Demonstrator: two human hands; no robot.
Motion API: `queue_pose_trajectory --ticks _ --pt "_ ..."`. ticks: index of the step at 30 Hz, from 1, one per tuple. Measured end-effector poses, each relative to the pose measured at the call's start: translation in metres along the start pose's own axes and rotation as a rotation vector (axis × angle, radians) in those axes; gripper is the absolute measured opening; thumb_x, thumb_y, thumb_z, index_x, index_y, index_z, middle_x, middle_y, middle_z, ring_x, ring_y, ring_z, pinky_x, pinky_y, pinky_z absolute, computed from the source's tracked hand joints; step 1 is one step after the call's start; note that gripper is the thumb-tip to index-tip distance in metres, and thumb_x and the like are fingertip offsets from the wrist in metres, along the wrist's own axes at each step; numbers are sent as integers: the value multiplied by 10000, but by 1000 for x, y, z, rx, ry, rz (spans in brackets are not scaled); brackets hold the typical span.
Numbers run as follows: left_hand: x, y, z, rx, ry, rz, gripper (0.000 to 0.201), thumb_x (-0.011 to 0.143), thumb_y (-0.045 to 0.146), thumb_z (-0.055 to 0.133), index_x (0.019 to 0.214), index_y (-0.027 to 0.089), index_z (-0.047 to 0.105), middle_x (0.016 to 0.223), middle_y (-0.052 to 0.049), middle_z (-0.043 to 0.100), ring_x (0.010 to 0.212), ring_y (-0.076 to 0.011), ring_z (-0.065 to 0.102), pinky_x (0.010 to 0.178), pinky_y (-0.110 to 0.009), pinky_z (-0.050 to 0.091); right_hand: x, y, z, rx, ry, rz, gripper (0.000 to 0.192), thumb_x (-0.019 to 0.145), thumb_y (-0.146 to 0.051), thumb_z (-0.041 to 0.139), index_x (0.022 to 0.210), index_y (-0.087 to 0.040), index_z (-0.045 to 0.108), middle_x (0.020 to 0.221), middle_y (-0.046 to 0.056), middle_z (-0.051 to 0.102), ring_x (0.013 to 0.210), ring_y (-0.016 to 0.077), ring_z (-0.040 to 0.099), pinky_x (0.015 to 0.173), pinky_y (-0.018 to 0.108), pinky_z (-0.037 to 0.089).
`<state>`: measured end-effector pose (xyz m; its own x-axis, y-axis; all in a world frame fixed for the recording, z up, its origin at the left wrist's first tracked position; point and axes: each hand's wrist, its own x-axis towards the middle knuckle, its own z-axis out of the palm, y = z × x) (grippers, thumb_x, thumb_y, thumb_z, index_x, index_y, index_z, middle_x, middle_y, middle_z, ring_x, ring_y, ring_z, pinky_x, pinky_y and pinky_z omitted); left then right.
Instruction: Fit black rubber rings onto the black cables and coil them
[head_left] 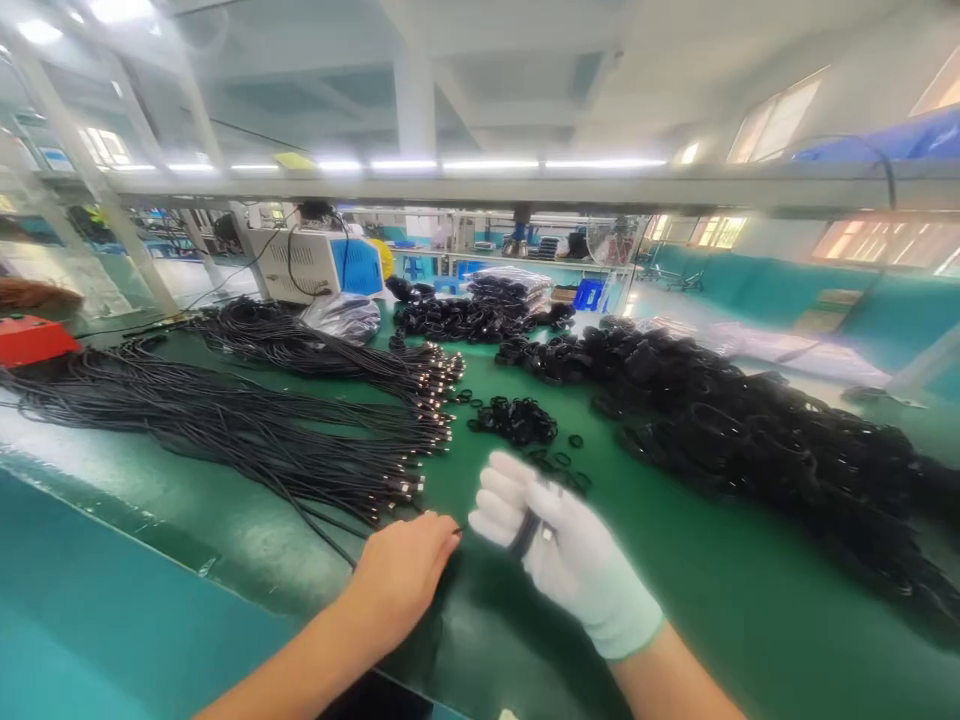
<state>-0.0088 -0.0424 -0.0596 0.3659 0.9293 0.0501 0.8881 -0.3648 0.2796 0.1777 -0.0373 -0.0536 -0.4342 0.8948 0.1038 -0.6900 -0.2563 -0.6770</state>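
My bare left hand [405, 565] is closed low over the front of the table, fingers curled downward. A black cable [330, 540] runs into it from the left, and a short dark tip pokes out past the fingers. To its right, my right hand [574, 560], in a white glove, is closed around a folded black cable [527, 533] with a small shiny connector at the palm. Behind my left hand, many long black cables [300, 435] lie side by side, their metal plug ends pointing right. A small heap of black rings [517, 420] lies beyond my right hand.
A large mound of coiled black cables [720, 410] covers the green table's [675, 600] right side. More coils [480, 315] are piled at the back. A white-and-blue machine [315, 262] and a clear plastic bag [341, 318] stand behind. A red box [34, 340] sits far left.
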Motion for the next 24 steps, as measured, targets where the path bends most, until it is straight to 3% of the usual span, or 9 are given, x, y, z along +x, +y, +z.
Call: queue_pose_trajectory --ticks 3,6,9,12,15,18,21,24 --pt "-13 22 3 159 20 74 248 903 219 363 798 215 587 757 -11 646 661 -188 593 574 -270 315 1 -4 -5 53 76 -4 337 813 -278 638 1125 -169 573 1116 94 611 1013 224 588 972 484 390" --pt "-18 35 4 186 95 211 213 876 189 409 716 207 549 675 6 614 585 -175 552 558 -286 292 1 0 -6 40 100 9 371 804 -276 652 1144 -156 566 1145 112 611 1022 243 597 987 497 374" --pt "-14 31 -5 230 241 387 216 860 163 452 652 194 502 618 15 569 540 -157 489 550 -296 267 0 8 -5 -45 139 53 369 801 -262 659 1138 -143 571 1100 121 635 977 229 614 945 447 412" --pt "-2 19 -27 310 314 602 194 874 212 488 683 187 506 656 7 561 607 -156 476 586 -300 276 -1 15 0 -152 71 126 272 811 -203 643 1069 -123 609 1041 113 653 942 197 601 873 361 447" --pt "10 9 -52 295 221 749 205 859 322 544 709 183 528 701 4 572 657 -146 479 629 -295 301 -2 22 5 -99 -83 205 156 844 -212 602 959 -114 639 949 95 654 877 178 594 837 356 452" --pt "20 5 -65 208 118 779 215 826 345 594 694 184 541 722 16 592 661 -127 489 664 -281 325 -5 28 9 -4 -141 276 225 841 -282 610 981 -107 632 957 109 632 855 179 593 849 387 442" --pt "28 2 -65 97 26 783 129 800 269 631 715 190 574 759 27 614 701 -117 523 720 -263 351 -8 32 9 41 -159 366 374 785 -295 671 1088 -92 591 1012 132 598 874 192 580 866 414 430" --pt "34 -2 -58 -29 -38 794 77 790 234 650 745 194 602 790 34 632 758 -111 552 799 -250 364 -8 35 7 84 -183 417 362 760 -219 684 1069 -59 582 886 99 578 806 178 575 832 412 435"
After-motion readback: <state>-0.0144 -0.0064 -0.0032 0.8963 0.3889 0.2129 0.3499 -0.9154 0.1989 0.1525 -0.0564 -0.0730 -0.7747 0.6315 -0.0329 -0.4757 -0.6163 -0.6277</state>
